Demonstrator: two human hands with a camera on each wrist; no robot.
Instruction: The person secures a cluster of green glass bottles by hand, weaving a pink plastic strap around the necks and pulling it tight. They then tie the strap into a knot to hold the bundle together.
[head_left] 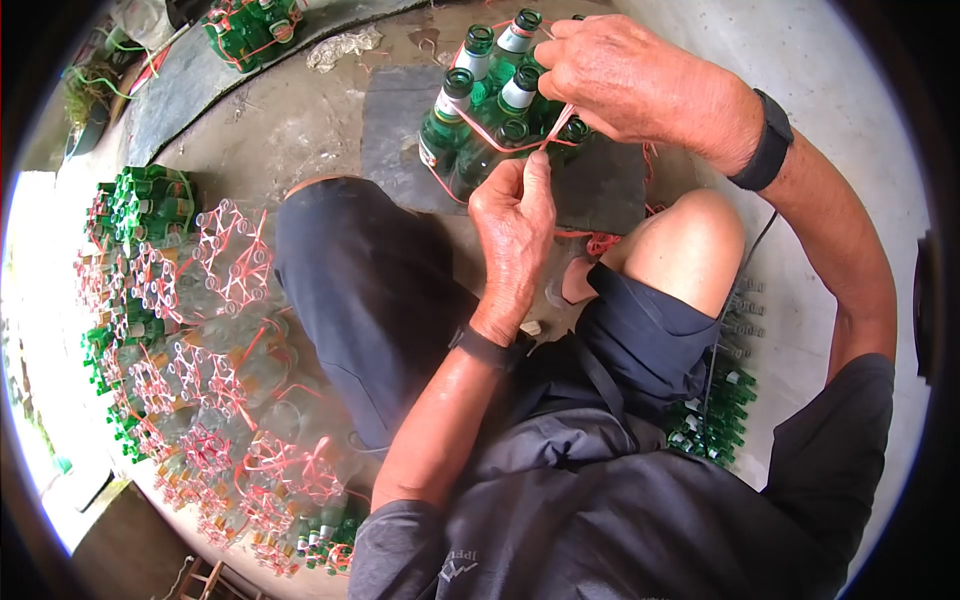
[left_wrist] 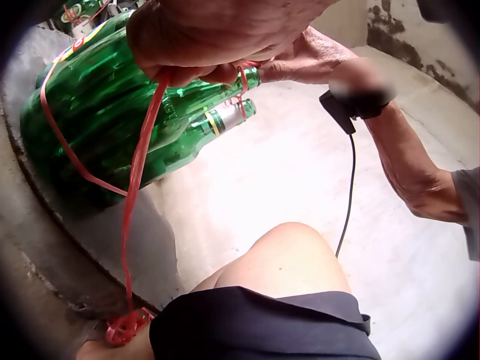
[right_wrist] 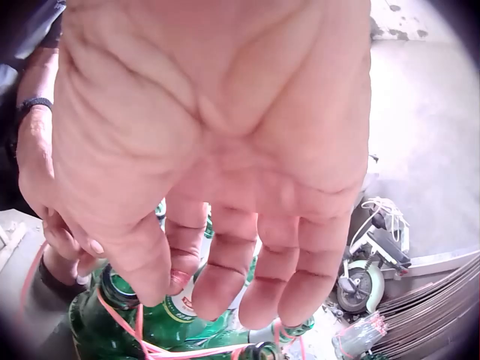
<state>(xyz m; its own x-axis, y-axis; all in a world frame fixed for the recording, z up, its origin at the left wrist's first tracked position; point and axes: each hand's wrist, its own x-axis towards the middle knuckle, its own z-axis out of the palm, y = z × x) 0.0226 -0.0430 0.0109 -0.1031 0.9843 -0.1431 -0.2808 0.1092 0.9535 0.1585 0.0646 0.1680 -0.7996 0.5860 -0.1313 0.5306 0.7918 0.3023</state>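
Observation:
A cluster of green glass bottles [head_left: 482, 72] stands upright on a dark slab [head_left: 395, 135], with pink plastic string [head_left: 483, 134] running around and across their necks. At the near side of the necks, my left hand [head_left: 513, 215] pinches the string between thumb and forefinger. My right hand [head_left: 645, 85] is over the far right of the bottles, fingers curled, holding a strand that stretches up from the left hand. From the left hand, the string [left_wrist: 137, 157] hangs down in the left wrist view to a tangled string bundle [left_wrist: 127, 328] by the foot.
Many tied clear and green bottles [head_left: 225, 365] fill the floor at left. Another green bundle [head_left: 250, 35] sits at the upper left; more green bottles [head_left: 715, 420] stand by the right hip. A parked scooter [right_wrist: 367, 274] and long thin rods [right_wrist: 431, 315] show beyond the right hand.

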